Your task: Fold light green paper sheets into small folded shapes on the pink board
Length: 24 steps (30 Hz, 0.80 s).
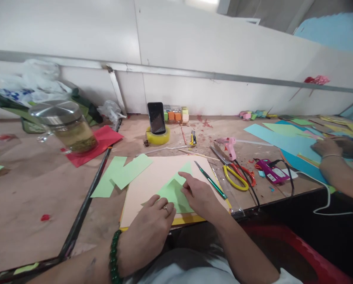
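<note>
A partly folded sheet of light green paper (179, 202) lies in front of me on a stack of pale pink sheets (143, 189). With bent fingers held together, my left hand (153, 225) holds down the green paper's lower left part; its thumb is hidden. My right hand (198, 193) is closed at the paper's right side, index finger at a raised flap and the other fingers curled. Right of the paper lies a green craft knife (210, 180). Two more light green pieces (109, 177) overlap the stack's left edge.
Scissors (235, 177), a pink glue gun (230, 148) and a purple device (271, 171) lie to the right. A phone (156, 118) leans on a tape roll (158, 136). A glass jar (72, 128) stands left. Another person's hand (327, 148) rests among coloured sheets.
</note>
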Motion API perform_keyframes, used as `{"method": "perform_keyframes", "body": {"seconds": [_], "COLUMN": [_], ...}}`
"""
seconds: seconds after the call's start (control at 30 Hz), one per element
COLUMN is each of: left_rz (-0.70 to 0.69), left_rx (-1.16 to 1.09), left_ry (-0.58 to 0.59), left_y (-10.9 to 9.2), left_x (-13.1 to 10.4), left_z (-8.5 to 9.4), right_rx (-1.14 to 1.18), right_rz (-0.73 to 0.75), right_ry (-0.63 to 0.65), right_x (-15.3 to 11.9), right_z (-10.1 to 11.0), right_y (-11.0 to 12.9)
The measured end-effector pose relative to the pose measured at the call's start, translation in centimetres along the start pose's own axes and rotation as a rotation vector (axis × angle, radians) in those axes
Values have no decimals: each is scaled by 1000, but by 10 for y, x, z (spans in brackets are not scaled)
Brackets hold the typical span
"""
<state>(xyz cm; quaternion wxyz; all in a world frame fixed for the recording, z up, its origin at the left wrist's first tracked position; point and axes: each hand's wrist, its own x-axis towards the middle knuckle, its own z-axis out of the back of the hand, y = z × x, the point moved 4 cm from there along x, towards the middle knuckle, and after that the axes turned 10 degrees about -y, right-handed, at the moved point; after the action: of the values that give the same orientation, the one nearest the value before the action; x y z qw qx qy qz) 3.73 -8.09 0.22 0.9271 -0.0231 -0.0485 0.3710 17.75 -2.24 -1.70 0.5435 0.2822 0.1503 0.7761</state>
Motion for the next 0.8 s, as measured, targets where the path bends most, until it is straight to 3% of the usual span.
{"method": "perform_keyframes", "body": {"seconds": [0.27,0.5,0.63,0.7,0.8], "left_rz": [95,98,82,75,68], "left_rx": [-72,-42,-7,12,29], "left_ry": [-72,-242,-303,-324,-319], "left_y": [2,1,-1,-1,-2], "left_x": [-18,-22,-22,-20,-17], "left_z": [1,-5,-6,-5,-3], "right_rx": [-39,-373,-299,-200,-183], "right_rz": [60,280,519,668,736], "right_ry": [-57,-159,-302,-243,-95], "right_x": [-3,-4,-19,-30,-40], "right_z": [7,8,15,12,3], "right_y": [8,13,29,40,46]}}
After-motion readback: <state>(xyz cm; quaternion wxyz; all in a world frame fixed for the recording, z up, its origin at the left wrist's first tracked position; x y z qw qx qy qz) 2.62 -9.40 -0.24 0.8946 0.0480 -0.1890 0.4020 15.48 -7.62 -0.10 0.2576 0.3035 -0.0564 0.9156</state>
